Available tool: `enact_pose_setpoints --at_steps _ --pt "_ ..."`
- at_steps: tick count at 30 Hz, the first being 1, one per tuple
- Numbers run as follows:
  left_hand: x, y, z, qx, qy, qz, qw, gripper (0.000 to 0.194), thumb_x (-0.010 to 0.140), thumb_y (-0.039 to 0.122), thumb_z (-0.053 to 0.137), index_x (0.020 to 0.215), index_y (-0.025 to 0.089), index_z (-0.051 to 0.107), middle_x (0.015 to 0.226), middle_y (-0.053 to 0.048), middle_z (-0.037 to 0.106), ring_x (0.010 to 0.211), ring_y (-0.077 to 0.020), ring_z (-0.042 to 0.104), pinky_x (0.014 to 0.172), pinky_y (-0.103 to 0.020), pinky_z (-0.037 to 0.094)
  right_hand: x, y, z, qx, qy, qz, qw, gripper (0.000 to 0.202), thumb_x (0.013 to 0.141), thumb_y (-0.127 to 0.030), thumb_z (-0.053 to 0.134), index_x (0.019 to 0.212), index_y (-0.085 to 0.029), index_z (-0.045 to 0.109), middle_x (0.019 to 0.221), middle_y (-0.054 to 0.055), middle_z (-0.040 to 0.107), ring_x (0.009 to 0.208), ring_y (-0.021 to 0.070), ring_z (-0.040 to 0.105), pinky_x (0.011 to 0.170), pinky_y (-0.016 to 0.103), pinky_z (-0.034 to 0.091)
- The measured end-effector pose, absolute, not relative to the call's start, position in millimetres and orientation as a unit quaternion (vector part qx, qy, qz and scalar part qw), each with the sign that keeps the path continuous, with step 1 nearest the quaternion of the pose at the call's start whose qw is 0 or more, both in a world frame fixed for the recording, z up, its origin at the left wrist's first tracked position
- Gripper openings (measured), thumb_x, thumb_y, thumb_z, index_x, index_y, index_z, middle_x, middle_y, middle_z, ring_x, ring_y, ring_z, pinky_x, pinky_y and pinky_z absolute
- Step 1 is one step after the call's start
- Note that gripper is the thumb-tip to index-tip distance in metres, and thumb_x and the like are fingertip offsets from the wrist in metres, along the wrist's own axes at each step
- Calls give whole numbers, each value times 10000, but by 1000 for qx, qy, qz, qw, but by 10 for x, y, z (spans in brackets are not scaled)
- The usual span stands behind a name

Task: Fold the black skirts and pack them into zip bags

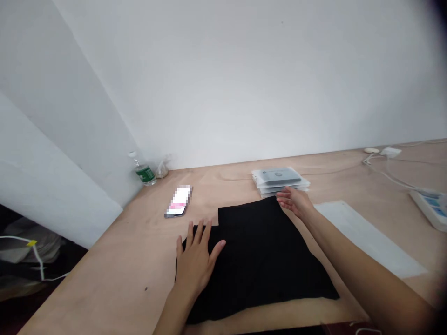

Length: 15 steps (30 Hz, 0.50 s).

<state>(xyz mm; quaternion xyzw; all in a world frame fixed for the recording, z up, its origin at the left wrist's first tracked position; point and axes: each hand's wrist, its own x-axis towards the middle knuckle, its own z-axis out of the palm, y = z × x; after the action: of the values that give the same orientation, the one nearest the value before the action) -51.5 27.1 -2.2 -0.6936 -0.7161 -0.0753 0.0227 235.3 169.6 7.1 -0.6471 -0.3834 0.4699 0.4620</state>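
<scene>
A piece of black cloth (261, 256) lies spread on the wooden table, with a step in its far left edge. My left hand (197, 256) rests flat on the left part of the cloth, fingers spread and pointing away from me. At the cloth's far right corner is my right hand (293, 201), its fingers close together and pointing left. Whether its fingertips pinch the cloth edge is too small to tell. Just beyond that hand sits a stack of flat packets (281, 177) in clear plastic, dark items inside.
A phone (179, 201) with a lit screen and a green-labelled bottle (145, 173) are at the far left of the table (115, 279). White sheet material (370, 237) lies right, under my right forearm's far side. Cables and a white device (431, 207) are further right.
</scene>
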Motion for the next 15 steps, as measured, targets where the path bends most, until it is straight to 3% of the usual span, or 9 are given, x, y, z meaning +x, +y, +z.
enact_pose_setpoints --at_steps 4,10,15 --pt "-682 273 -223 -694 -718 -40 13 723 838 625 236 1406 179 211 1469 -86 211 1358 -296 129 1040 -558 174 2358 1892 27 -607 -284 539 510 327 859 -327 517 1146 -169 511 1144 75 543 949 192 564 787 401 485" --pt "-722 297 -361 -715 -697 -51 23 710 833 628 261 1410 220 196 1484 -78 154 1360 -295 96 1046 -524 202 2385 1987 64 -539 -237 573 570 329 860 -331 516 1145 -168 512 1146 78 542 944 189 565 782 397 487" --pt "-744 280 -330 -720 -691 -68 -2 729 827 625 298 1417 216 170 1487 -73 158 1358 -312 70 1048 -505 226 2367 1686 243 -476 -264 606 580 104 845 -214 465 882 -196 560 788 -10 606 747 136 609 693 302 515"
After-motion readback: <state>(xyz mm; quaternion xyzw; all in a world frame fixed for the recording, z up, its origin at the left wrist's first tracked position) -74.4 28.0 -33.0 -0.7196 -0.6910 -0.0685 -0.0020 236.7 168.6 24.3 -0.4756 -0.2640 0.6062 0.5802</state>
